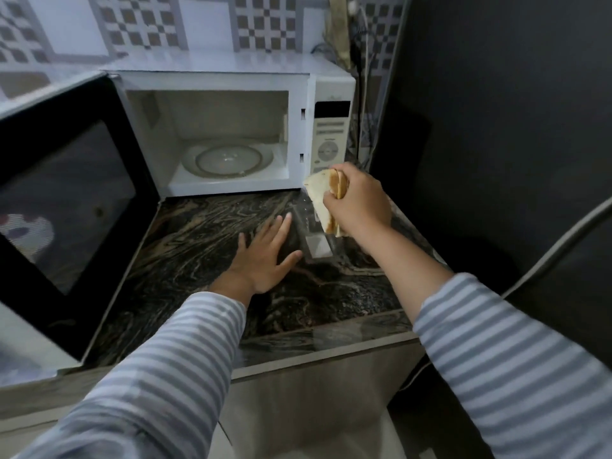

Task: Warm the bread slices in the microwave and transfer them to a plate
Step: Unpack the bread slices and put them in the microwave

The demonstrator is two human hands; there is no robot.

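1. Striped sleeves (159, 369), grey and white, fill the lower frame on both sides; both forearms reach forward over the counter.
2. Left hand (265, 256): palm down, fingers spread, nothing held. It lies flat over the dark marbled counter (198, 246); its fingertips sit at the edge of a clear plastic bag (313, 236). Cannot tell whether they actually touch the bag.
3. Clear plastic bag: lies on the counter just in front of the microwave's right corner, a pale label visible on it. Mostly transparent, outline hard to trace.
4. Right hand (359, 202): closed around the bread slices (323, 197), fingers wrapped over the stack from the right, thumb side toward the camera. Held above the bag, off the counter.
5. Bread slices: several together, pale faces with browned edges, tilted so one flat face looks left. They are in front of the microwave's control panel (331, 137), outside the cavity.
6. Microwave (212, 81): white, at the back of the counter against a checker-patterned tiled wall (139, 21). Door (66, 207) swung fully open to the left, dark glass facing the camera.
7. Cavity: glass turntable (228, 159) on the floor of it, bare.
8. Right of the microwave: cables (364, 77) hang down beside a dark surface.
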